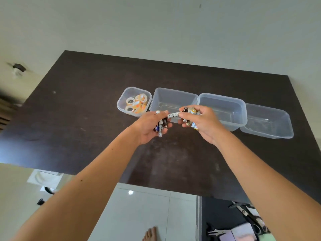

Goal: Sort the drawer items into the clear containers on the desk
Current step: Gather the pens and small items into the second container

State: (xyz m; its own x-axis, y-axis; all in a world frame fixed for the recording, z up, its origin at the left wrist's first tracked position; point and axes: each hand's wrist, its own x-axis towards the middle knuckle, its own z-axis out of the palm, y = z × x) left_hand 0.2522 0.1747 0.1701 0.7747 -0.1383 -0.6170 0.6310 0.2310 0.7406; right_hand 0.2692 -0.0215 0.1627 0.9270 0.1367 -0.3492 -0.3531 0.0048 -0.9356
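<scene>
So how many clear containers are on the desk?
4, in a row: a small square container holding tape rolls, then three larger rectangular ones running rightward.

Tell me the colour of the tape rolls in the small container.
Clear and orange tape rolls, seen in the head view, lie in the small square container.

A dark brown, faintly scuffed tabletop against a pale grey-white wall; four clear, colourless containers in a row, the leftmost container showing translucent tape rolls tinged orange and white. A white battery with small grey print spans the two hands, the left hand holding black, blue and silver batteries, the right hand a cluster in white, yellow, gold and black. Below, glossy white floor tiles and black-handled scissors in a dark drawer
</scene>
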